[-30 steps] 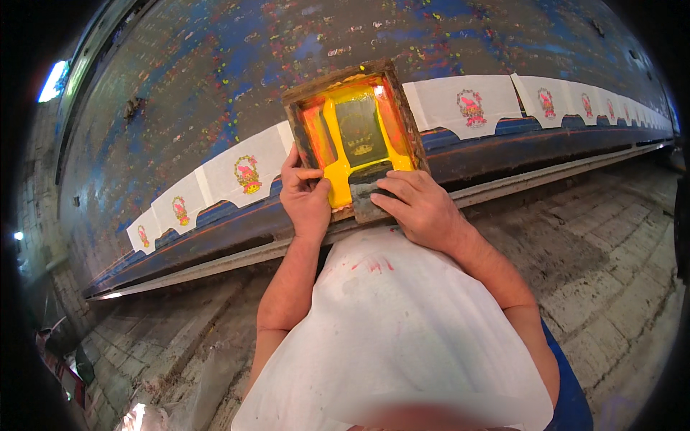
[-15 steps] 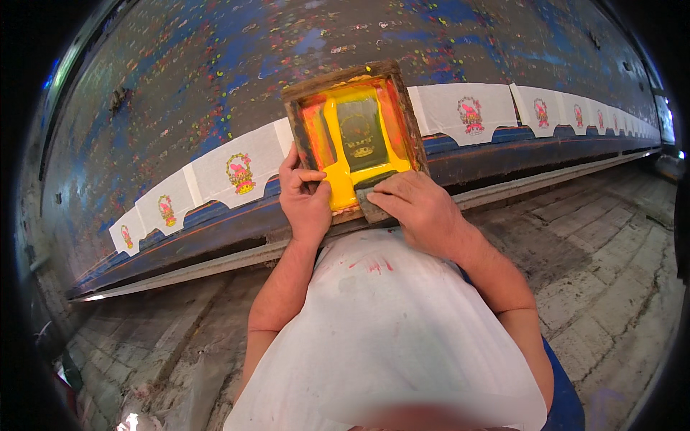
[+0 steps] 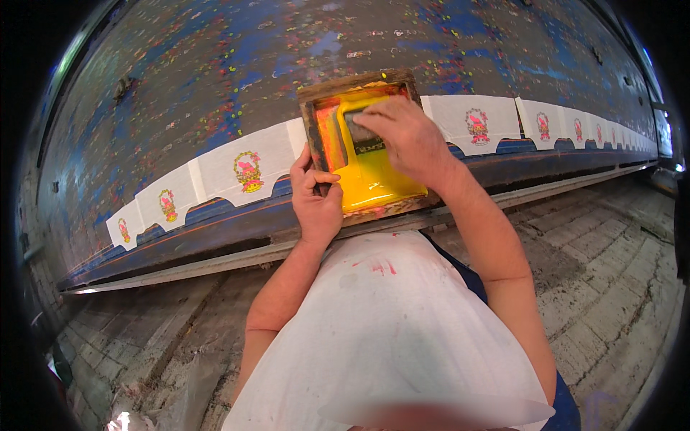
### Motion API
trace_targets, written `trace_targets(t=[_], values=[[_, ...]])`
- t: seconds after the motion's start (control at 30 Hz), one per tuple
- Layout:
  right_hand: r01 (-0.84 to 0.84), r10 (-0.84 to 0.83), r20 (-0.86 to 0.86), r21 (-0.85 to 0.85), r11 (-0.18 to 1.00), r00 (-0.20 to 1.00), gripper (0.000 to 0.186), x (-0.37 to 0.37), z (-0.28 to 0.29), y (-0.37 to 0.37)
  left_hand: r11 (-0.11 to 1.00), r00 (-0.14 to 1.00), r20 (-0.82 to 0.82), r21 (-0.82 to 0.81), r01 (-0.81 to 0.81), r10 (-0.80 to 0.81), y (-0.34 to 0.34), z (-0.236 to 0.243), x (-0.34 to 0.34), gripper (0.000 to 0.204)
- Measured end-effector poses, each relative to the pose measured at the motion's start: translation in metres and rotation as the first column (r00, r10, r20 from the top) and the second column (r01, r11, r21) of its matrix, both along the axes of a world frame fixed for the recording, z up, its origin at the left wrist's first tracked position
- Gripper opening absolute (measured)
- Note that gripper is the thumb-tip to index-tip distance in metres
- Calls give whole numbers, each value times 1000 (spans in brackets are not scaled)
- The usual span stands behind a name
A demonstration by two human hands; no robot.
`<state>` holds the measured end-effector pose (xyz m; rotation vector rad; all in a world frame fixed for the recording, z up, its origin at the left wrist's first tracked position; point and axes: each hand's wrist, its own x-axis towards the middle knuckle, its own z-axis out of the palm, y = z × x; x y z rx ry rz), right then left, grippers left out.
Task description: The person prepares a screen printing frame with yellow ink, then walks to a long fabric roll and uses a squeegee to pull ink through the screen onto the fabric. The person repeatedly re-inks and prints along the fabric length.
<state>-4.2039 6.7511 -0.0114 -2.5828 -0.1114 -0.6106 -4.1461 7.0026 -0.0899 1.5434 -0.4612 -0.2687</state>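
A wooden screen-printing frame (image 3: 356, 85) lies on the long table, its inside coated with thick yellow ink (image 3: 370, 183) and streaked red and orange along the walls. My left hand (image 3: 316, 205) grips the frame's near left side, fingers curled against its rim. Inside the frame, my right hand (image 3: 406, 140) is closed on a grey squeegee (image 3: 357, 123), mostly covered by the fingers, toward the far part of the mesh. A dark patch of mesh with a small design shows beside that hand.
White fabric pieces run along the table's near edge. On the left, a fabric piece (image 3: 248, 172) bears a pink and yellow print; on the right, another piece (image 3: 478, 126) shows pink without clear yellow. The paint-spotted table (image 3: 180, 93) stretches beyond. Worn floor (image 3: 575, 230) lies below its edge rail.
My right hand has moved the squeegee from the frame's near edge toward its far side, and yellow ink now spreads over the near mesh. My left hand keeps its hold on the frame.
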Motion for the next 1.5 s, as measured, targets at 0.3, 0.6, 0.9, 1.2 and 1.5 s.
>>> trace_targets(t=[0.3, 0.6, 0.9, 1.2, 1.5], values=[[-14, 9, -63, -90, 996, 998, 42, 0, 6, 8, 996, 988, 154, 86, -35, 21, 0, 0, -1, 22], [-23, 18, -142, -30, 999, 990, 38, -89, 15, 62, 991, 981, 192, 125, -48, 23, 1, 2, -1, 21], [-14, 45, -235, 129, 992, 971, 47, -123, 19, 68, 996, 1000, 31, 91, -9, 7, 1, 6, -1, 28], [354, -361, -79, 470, 808, 929, 41, -169, -18, 17, 998, 986, 164, -68, -5, 16, -28, 25, -21, 27], [403, -419, -85, 495, 770, 904, 40, -249, -40, -102, 1000, 983, 185, 5, -10, 9, -158, 5, -99, 23]])
